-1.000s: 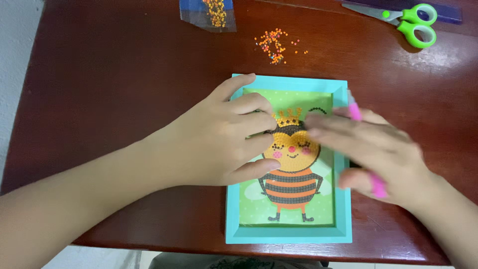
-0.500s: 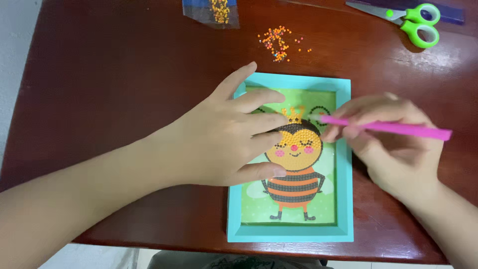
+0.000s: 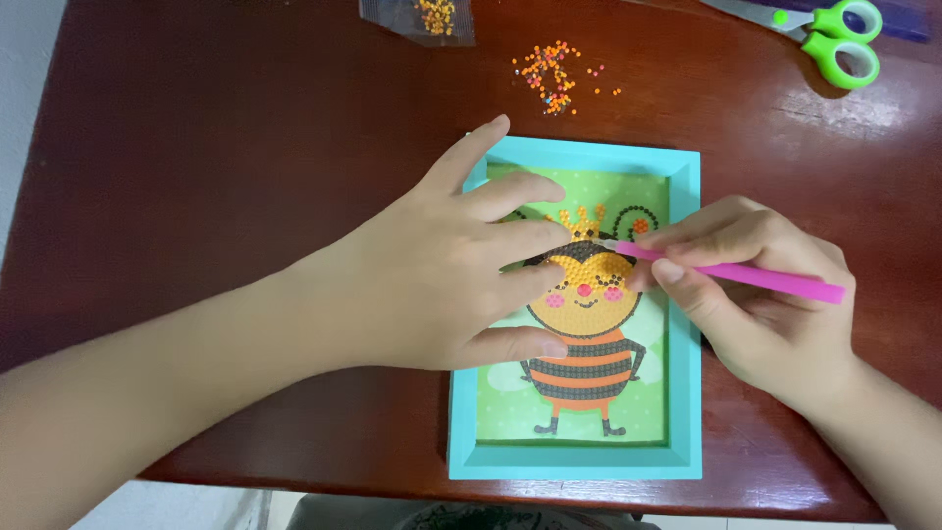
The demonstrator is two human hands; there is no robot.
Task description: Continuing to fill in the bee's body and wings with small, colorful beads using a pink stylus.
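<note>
A turquoise picture frame (image 3: 687,294) lies on the dark wooden table, holding a bead picture of a smiling striped bee (image 3: 586,334) with a crown on a green ground. My left hand (image 3: 442,265) rests flat on the frame's left half, fingers spread over the bee's head side. My right hand (image 3: 756,294) grips a pink pen-like stick (image 3: 746,275), its tip touching the picture just right of the crown.
Loose orange beads (image 3: 549,71) are scattered behind the frame. A small clear bag of orange beads (image 3: 422,18) lies at the back edge. Green-handled scissors (image 3: 834,39) sit at the back right. The table's front edge runs just below the frame.
My right hand turned from lying over the picture to holding the pink stick like a pen, and the tip has come down near the crown. My left hand stayed on the frame.
</note>
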